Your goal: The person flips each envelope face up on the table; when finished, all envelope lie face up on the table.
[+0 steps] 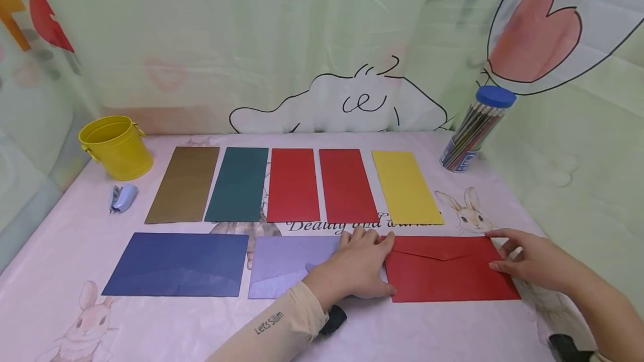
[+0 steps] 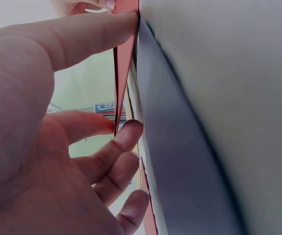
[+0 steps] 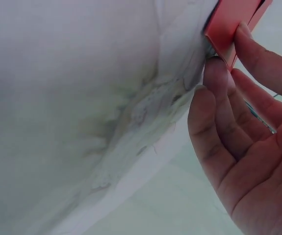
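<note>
A red envelope [image 1: 443,278] with its pointed flap uppermost lies sideways at the front right of the table. My left hand [image 1: 359,267] holds its left end, index fingertip at the upper corner and thumb at the lower. In the left wrist view, that index finger [image 2: 89,125] meets the envelope's edge. My right hand [image 1: 535,258] holds the other end. The right wrist view shows the thumb [image 3: 261,56] on the red envelope's face [image 3: 231,24] and other fingers bent by its corner. A lilac envelope [image 1: 282,256] sits partly hidden beneath my left hand and sleeve.
A blue envelope [image 1: 176,264] lies front left. Behind stands a row of flat brown [image 1: 183,183], green [image 1: 238,183], red and yellow [image 1: 407,186] envelopes. A yellow bucket [image 1: 118,149] and a small lilac stapler [image 1: 123,198] are left; a pencil jar [image 1: 475,130] is back right.
</note>
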`<state>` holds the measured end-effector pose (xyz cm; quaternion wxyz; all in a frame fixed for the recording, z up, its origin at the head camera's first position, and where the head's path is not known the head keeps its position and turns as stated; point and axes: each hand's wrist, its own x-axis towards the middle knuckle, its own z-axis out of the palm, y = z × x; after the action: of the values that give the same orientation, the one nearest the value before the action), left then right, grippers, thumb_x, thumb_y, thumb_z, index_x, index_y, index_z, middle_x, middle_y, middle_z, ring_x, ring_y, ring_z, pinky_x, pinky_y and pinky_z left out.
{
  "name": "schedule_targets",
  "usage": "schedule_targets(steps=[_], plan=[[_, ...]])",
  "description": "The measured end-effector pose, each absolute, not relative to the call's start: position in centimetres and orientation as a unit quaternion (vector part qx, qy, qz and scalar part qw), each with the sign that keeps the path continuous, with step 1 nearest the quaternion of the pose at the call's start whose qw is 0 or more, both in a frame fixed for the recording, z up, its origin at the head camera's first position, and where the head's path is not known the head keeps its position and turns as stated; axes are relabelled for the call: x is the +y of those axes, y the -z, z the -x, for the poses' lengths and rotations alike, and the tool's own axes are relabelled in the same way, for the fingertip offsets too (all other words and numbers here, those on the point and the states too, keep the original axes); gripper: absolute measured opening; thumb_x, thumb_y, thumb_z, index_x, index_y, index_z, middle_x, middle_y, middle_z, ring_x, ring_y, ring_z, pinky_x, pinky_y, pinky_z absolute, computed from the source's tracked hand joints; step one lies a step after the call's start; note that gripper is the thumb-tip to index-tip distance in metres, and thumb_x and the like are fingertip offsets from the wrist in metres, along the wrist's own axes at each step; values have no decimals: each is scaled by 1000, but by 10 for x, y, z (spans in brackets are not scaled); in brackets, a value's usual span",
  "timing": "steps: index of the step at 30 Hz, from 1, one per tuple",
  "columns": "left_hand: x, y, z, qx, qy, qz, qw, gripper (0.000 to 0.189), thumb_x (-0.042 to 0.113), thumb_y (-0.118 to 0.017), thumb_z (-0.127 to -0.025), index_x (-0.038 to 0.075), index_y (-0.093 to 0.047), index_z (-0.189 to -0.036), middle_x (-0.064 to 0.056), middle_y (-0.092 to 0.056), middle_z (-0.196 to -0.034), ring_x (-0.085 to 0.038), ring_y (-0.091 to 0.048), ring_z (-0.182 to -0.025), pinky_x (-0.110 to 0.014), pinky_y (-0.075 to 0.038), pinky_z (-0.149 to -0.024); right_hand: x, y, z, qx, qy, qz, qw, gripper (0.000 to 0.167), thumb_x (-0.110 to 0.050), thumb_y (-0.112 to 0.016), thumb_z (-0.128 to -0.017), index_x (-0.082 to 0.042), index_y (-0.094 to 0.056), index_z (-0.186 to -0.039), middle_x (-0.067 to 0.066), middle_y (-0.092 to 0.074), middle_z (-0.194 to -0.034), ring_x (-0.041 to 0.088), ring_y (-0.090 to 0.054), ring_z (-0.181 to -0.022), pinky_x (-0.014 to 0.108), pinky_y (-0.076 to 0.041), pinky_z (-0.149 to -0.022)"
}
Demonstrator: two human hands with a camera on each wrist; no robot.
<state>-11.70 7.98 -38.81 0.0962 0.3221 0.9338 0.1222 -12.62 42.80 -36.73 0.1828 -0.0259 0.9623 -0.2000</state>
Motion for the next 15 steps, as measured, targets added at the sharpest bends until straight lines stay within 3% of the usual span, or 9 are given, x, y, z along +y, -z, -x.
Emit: schedule_targets(steps=[4, 11, 15], plan=[[79, 388, 117, 935, -119, -321, 95, 91, 56, -75, -82, 21, -37, -157, 2, -49, -134, -15, -37, -123, -39, -33, -97, 426, 368, 127, 963, 198, 21, 180, 77, -20, -85, -79, 11, -43, -137, 14, -60, -98, 25, -59, -87, 37, -59, -65], [77, 389, 116, 937, -117, -315, 98, 72, 56, -74, -82, 28, -55, -146, 4, -46, -129, -13, -37, -118, -37, -32, -94, 422, 368, 129, 965, 182, 15, 190, 79, -22, -86, -79, 10, -43, -137, 14, -59, -97, 26, -58, -86, 38, -58, -65], [77, 388, 116, 937, -116, -315, 99, 72, 56, -74, -82, 28, -55, -145, 5, -45, -132, -13, -37, -119, -38, -32, -95, 418, 367, 129, 973, 145, 21, 176, 76, -23, -88, -76, 9, -48, -132, 20, -56, -98, 26, -58, -81, 40, -58, -64]])
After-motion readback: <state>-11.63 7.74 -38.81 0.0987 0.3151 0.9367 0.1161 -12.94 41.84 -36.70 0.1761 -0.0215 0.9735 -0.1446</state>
